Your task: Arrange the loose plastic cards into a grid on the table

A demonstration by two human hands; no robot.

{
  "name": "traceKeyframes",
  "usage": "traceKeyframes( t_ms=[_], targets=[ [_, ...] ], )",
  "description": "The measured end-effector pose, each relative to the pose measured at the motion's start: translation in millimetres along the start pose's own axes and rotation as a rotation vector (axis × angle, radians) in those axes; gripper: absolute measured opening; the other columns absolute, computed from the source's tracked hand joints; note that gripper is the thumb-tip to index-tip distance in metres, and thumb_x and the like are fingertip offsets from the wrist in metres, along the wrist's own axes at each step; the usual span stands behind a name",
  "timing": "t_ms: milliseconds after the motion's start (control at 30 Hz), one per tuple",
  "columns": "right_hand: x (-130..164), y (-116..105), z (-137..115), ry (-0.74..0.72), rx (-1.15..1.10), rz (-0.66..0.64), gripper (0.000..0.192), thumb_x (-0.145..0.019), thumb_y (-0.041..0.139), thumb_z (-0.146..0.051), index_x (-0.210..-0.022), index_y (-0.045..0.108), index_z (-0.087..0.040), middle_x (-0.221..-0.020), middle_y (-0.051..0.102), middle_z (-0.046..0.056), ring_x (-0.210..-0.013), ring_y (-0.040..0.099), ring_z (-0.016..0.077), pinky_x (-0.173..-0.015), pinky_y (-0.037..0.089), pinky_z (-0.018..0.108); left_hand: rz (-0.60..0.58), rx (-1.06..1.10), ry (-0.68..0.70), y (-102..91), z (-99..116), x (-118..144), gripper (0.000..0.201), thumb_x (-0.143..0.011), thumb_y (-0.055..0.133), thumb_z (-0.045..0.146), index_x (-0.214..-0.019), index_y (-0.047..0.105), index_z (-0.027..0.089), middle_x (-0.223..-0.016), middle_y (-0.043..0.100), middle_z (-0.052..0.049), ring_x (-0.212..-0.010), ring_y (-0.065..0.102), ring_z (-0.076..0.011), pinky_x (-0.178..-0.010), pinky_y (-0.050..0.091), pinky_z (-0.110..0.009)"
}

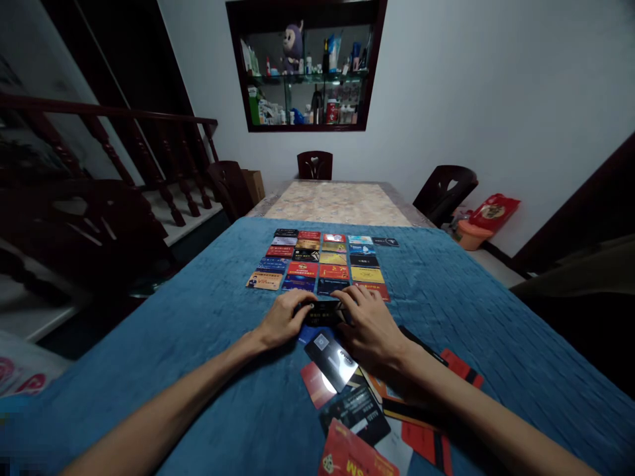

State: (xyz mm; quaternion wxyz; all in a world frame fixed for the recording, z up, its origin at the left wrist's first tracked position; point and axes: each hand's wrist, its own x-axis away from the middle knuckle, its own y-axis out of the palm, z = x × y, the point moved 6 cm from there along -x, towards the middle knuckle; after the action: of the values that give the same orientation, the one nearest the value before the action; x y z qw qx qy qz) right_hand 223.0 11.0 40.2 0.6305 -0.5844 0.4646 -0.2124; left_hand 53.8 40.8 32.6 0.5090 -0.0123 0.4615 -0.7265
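Observation:
Between my two hands is a black card with pale lettering, tilted up. My left hand pinches its left end with thumb and fingers. At its right end, my right hand grips it, fingers bent over the edge. Just beyond lie cards in columns, among them an orange VIP card, a dark blue card and a yellow card. Nearer me is a loose, overlapping pile, with a shiny dark card, a black card and a red card. My right forearm hides part of the pile.
A blue cloth covers the near part of the table, and a patterned top shows beyond it. Dark wooden chairs stand around. At right is an orange bin with a red bag. A wooden railing runs along the left.

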Motion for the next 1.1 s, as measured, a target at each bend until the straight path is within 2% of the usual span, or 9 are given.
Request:
traceKeyframes(
  t_ms=[233,500,767,1100],
  targets=[
    [0.8,2.7,-1.9,-0.006,0.023,-0.047,0.046,-0.086,0.062,-0.025,-0.131,0.055,-0.022,-0.123,0.061,0.013,-0.111,0.049,0.0292,-0.091,0.032,0.041,-0.015,-0.017,-0.04,4.5,-5.1,1.6,0.022,-0.091,0.052,0.015,-0.106,0.067,0.018,-0.104,0.073,-0.007,-0.098,0.068,-0.0202,-0.092,0.053,-0.035],
    [0.6,4.0,0.5,0.035,-0.004,-0.147,0.048,-0.087,0.062,-0.026,-0.134,0.053,-0.023,-0.119,0.063,0.011,-0.11,0.051,0.0293,-0.089,0.032,0.042,-0.012,-0.072,-0.055,9.2,-6.7,4.8,0.022,-0.093,0.051,0.016,-0.107,0.067,0.017,-0.104,0.074,-0.007,-0.096,0.068,-0.0215,-0.09,0.053,-0.036],
    [0.5,4.1,5.6,0.099,-0.165,-0.227,0.052,-0.084,0.066,-0.021,-0.134,0.053,-0.023,-0.121,0.061,0.01,-0.111,0.052,0.0279,-0.087,0.037,0.039,-0.018,-0.114,-0.07,12.2,-9.0,7.5,0.022,-0.094,0.051,0.017,-0.109,0.067,0.019,-0.104,0.074,-0.006,-0.095,0.068,-0.0213,-0.088,0.052,-0.036],
    [0.6,4.8,9.3,0.049,-0.26,-0.179,0.059,-0.078,0.069,-0.012,-0.133,0.052,-0.023,-0.119,0.057,0.01,-0.109,0.05,0.0264,-0.089,0.041,0.04,0.009,-0.086,-0.076,10.7,-10.3,7.6,0.023,-0.094,0.05,0.016,-0.111,0.065,0.018,-0.108,0.073,-0.007,-0.098,0.068,-0.0223,-0.09,0.052,-0.038]
  ],
)
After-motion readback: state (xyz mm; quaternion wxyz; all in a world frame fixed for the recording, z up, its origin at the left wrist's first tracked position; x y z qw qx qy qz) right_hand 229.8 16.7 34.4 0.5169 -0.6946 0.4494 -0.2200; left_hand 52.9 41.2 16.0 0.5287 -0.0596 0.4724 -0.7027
